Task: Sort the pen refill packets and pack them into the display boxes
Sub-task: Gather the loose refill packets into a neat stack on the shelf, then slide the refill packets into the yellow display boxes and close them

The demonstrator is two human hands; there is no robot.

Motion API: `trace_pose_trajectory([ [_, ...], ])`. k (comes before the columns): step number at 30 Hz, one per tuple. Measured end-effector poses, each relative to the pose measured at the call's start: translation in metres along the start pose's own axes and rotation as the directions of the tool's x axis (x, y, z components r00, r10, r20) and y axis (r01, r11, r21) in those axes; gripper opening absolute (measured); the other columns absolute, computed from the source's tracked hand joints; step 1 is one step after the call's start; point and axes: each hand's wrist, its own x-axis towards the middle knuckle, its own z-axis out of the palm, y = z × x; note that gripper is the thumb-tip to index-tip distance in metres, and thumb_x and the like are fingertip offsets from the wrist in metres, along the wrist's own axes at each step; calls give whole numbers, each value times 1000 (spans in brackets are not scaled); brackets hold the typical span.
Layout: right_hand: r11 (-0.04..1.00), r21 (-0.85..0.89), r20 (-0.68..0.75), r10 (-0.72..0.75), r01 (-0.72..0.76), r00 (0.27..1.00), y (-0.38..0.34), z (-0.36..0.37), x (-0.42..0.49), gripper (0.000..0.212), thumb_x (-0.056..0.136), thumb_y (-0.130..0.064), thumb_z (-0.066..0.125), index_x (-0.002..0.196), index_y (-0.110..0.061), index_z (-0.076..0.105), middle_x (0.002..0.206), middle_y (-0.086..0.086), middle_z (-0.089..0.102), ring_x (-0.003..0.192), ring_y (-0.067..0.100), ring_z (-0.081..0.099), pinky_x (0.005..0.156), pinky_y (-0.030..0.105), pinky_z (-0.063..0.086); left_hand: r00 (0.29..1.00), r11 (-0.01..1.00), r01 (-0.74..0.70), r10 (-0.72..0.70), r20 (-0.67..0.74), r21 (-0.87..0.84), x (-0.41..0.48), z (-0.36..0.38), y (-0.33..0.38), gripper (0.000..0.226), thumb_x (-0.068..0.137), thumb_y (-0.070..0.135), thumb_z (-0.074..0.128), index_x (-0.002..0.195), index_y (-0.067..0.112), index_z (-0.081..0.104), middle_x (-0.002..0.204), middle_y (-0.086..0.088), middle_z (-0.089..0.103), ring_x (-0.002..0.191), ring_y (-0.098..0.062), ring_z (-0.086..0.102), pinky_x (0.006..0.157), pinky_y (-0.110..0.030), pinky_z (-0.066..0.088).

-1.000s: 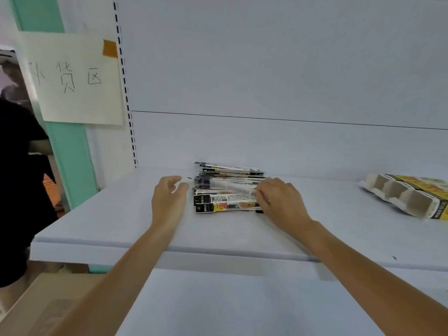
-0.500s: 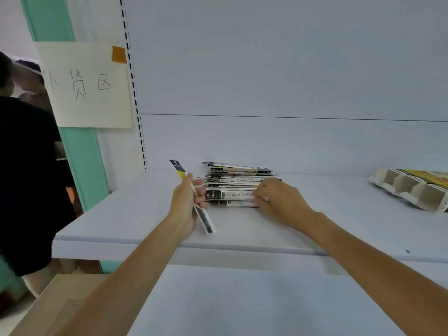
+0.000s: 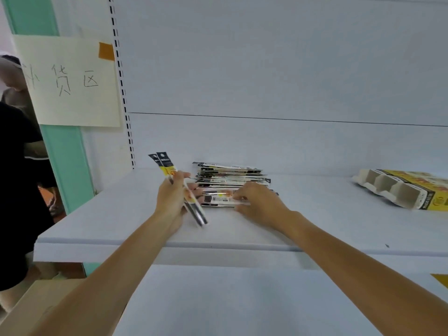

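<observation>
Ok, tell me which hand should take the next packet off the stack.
Right. The right hand pinches the front packet of the stack; the left hand is full, gripping two packets.

Stack: long flat refill packets (black, white and yellow print) lie piled on the shelf, edges uneven.
Front packet: barcode side up, at the near foot of the stack, right end pinched by the right hand.
Pair: two packets gripped together in the left hand, tilted, black-and-yellow headers up, clear ends down.
Box: lies flat, well right of the stack; yellow print, pale cells showing.
</observation>
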Motion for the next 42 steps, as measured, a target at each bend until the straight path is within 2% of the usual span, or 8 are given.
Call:
trace_pose_trajectory([
  [12, 720, 694, -229, 190, 23, 955, -48, -18, 2, 8, 89, -12, 55, 90, -12, 63, 57, -6, 55, 48, -1, 50, 50, 13, 38, 980, 956, -155, 117, 161, 251, -6, 22, -6, 31, 86, 38, 62, 66, 16, 52, 52, 6, 48, 51, -10, 48, 58, -28, 38],
  [18, 741, 643, -243, -41, 193, 969, -32, -13, -23, 51, 77, -30, 72, 124, -31, 50, 126, -20, 53, 114, -2, 49, 97, 17, 40, 995, 995, -97, 97, 1, 35, -20, 59, 4, 19, 93, 23, 49, 76, 17, 52, 48, 8, 62, 47, -5, 58, 61, -26, 47],
  [22, 787, 613, -88, -17, 68, 996, -12, -15, -43, 93, 71, -29, 80, 140, -31, 19, 119, -13, 56, 102, 2, 55, 82, 8, 41, 995, 997, -64, 61, 79, 38, -42, 85, -4, 15, 88, 31, 60, 82, 17, 59, 53, 11, 64, 43, -5, 54, 62, -28, 45],
  [29, 915, 365, -59, 205, -170, 977, 60, -38, -70, 12, 87, -11, 43, 77, -18, 39, 79, 4, 54, 78, 29, 51, 59, 28, 37, 990, 949, -132, 109, 94, 285, -48, 141, -22, 46, 81, 49, 64, 109, 14, 57, 114, -5, 58, 112, -21, 50, 94, -35, 41],
  [32, 962, 160, -30, 228, -221, 973, 115, -56, -91, 10, 90, -12, 36, 83, -17, 40, 75, 2, 46, 73, 28, 46, 52, 27, 29, 535, 238, -715, 792, 295, 658, -50, 158, -27, 80, 72, 55, 61, 134, 10, 39, 143, -12, 33, 135, -26, 24, 110, -36, 20],
  [33, 977, 84, 21, 193, -194, 981, 133, -64, -98, 11, 90, -12, 37, 81, -18, 39, 75, 2, 45, 72, 26, 45, 51, 26, 27, 361, -107, -788, 718, 595, 606, -53, 170, -30, 81, 71, 59, 58, 136, 15, 36, 145, -10, 32, 136, -24, 22, 113, -39, 17],
  [35, 993, 46, 96, 103, -108, 990, 165, -77, -111, 16, 88, -10, 39, 75, -19, 40, 78, 2, 48, 74, 26, 47, 53, 27, 31, 398, -401, -808, 171, 901, 433, -65, 202, -37, 76, 73, 66, 54, 136, 27, 36, 139, 3, 43, 132, -17, 32, 112, -40, 21],
  [42, 839, 543, -90, 90, -27, 992, 269, -138, -158, 24, 82, -43, 64, 102, -32, 61, 98, -14, 64, 91, 0, 59, 73, 7, 43, 672, -193, -710, 103, 733, 677, -84, 282, -89, 17, 94, 38, 43, 89, 23, 49, 81, 1, 58, 85, -26, 57, 59, -31, 32],
])
